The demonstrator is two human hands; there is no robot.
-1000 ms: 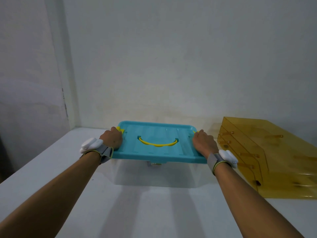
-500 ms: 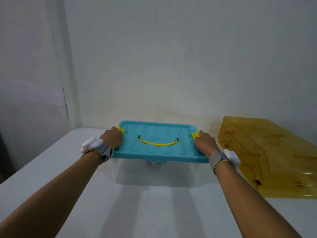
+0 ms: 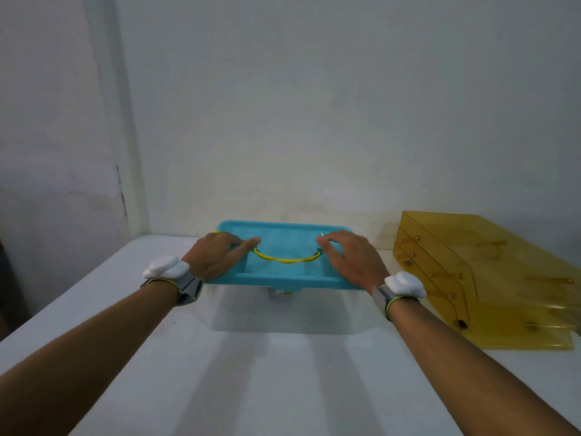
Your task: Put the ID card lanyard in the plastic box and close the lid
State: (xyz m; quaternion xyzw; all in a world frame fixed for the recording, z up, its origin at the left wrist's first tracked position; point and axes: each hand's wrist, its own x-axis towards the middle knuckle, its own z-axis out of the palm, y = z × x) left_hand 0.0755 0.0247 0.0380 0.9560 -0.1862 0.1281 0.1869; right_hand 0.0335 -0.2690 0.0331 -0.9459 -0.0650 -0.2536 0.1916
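A clear plastic box (image 3: pixel 283 313) stands on the white table, with a turquoise lid (image 3: pixel 286 275) lying flat on top of it. The lid has a yellow handle (image 3: pixel 286 258) folded down at its middle. My left hand (image 3: pixel 217 254) rests palm down on the left part of the lid, fingers spread toward the handle. My right hand (image 3: pixel 349 258) rests the same way on the right part. Neither hand grips anything. Something small and pale shows through the box's front wall (image 3: pixel 281 292); I cannot make out the lanyard.
A stack of amber see-through trays (image 3: pixel 490 278) sits right of the box, close to my right wrist. The white table (image 3: pixel 267 382) reaches to a wall behind and a corner at the left. Both wrists wear grey bands with white pods.
Both hands have left the yellow clips at the lid's side edges and moved inward onto the top of the lid, fingers now spread. The lid stays flat on the box.
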